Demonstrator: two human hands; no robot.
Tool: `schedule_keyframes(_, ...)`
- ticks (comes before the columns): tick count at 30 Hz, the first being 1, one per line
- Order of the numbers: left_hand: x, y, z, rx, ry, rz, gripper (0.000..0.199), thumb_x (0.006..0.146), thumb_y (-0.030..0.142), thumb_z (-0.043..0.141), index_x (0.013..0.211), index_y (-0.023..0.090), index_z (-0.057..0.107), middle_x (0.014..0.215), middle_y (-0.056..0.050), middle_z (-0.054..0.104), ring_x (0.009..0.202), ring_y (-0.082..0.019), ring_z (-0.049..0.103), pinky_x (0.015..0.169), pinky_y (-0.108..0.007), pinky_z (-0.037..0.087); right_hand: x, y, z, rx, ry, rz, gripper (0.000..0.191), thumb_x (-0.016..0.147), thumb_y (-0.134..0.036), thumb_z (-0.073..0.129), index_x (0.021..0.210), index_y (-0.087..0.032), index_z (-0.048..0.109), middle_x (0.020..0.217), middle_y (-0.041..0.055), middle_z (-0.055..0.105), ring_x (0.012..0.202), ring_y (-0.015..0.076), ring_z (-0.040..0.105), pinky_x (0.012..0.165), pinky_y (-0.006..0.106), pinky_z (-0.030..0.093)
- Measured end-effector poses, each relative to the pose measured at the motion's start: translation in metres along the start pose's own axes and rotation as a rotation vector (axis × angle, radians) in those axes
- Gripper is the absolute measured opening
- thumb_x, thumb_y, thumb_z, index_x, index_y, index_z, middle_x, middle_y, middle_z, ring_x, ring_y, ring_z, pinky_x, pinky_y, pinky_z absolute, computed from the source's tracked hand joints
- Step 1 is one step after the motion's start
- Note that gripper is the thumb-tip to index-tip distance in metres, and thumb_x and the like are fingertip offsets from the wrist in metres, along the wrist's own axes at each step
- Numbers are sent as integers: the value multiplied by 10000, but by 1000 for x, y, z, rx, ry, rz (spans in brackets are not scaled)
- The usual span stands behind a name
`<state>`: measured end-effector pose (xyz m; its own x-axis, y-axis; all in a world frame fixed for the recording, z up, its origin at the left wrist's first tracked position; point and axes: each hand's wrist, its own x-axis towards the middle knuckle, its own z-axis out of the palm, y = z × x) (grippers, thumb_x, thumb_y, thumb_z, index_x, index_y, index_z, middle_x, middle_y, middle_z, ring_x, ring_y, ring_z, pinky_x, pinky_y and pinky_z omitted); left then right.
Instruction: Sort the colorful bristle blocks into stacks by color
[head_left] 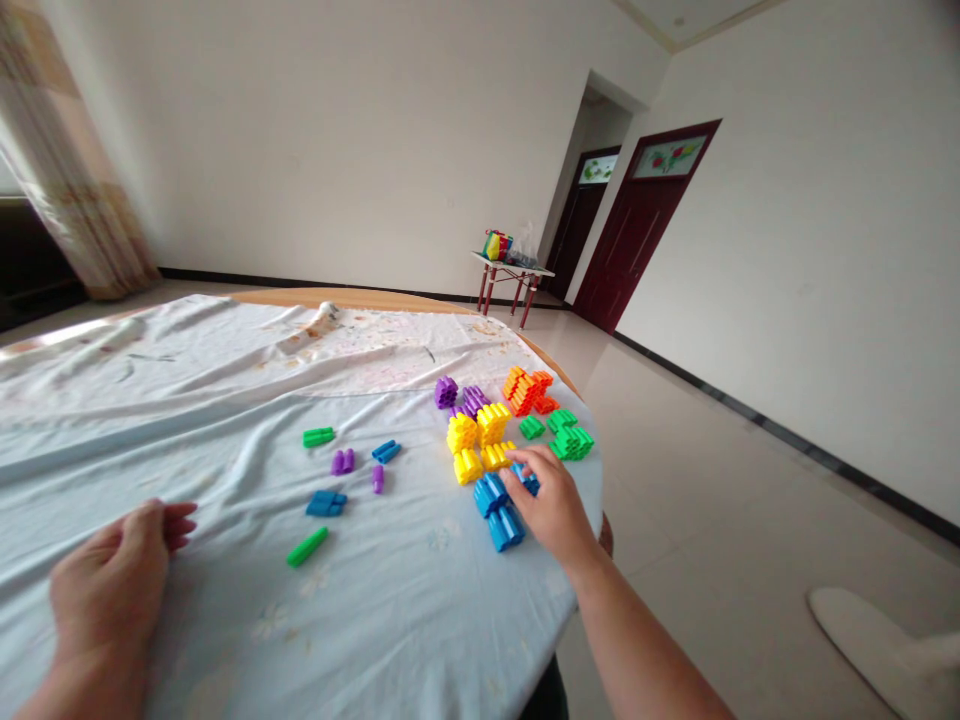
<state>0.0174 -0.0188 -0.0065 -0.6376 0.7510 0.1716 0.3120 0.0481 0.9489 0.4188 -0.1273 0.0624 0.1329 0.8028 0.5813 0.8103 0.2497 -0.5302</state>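
My right hand [551, 505] reaches over the blue blocks [504, 525] at the table's right side, its fingertips beside the yellow blocks [466, 465] and a blue piece; its grip is too small to make out. Purple [445, 391], orange [521, 390] and green blocks [571, 442] lie grouped behind. Left of these, loose pieces are scattered: green [318, 437], purple [343, 461], blue [386, 451], a small purple one [378, 479], a flat blue one [326, 503] and a long green one [307, 547]. My left hand [124, 565] rests at the left, fingers curled, their inner side hidden.
A pale cloth with folds covers the round table [375, 620], whose wooden edge [337, 297] shows at the back. Beyond stands a small table [514, 266] with a colourful bag [496, 245]. A white object [870, 630] is at the lower right.
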Motion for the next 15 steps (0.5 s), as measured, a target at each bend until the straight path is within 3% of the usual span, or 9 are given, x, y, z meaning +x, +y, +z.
schedule_keyframes(3,-7,14,-4,-57,-66,-77,305,680,374,498,736,126,665,573,-23,593,579,-156,528,570,-254,410,-3,-33,25,128,-134,-100,201,846,-235,562,1036,-208,618,973,73,615,905,197,578,845,359,488)
schedule_keyframes(7,-7,15,-6,-72,-95,-79,303,703,380,495,741,126,656,577,-17,580,571,-142,515,591,-253,417,-6,-69,74,254,-362,-248,248,811,-200,607,1059,-204,622,1014,64,630,990,193,562,910,354,458)
schedule_keyframes(11,-6,10,-8,-85,-119,-71,307,722,384,497,767,125,656,601,-21,586,587,-140,523,605,-253,421,-5,-92,119,260,-537,-370,250,797,-170,620,1047,-183,628,1053,60,648,1024,180,562,952,337,420)
schedule_keyframes(15,-7,10,-9,-100,-129,-60,334,723,412,500,767,118,652,602,-31,587,588,-151,526,607,-265,426,-5,-105,145,187,-605,-437,264,816,-220,622,1079,-190,616,1087,58,647,1039,188,553,952,341,402)
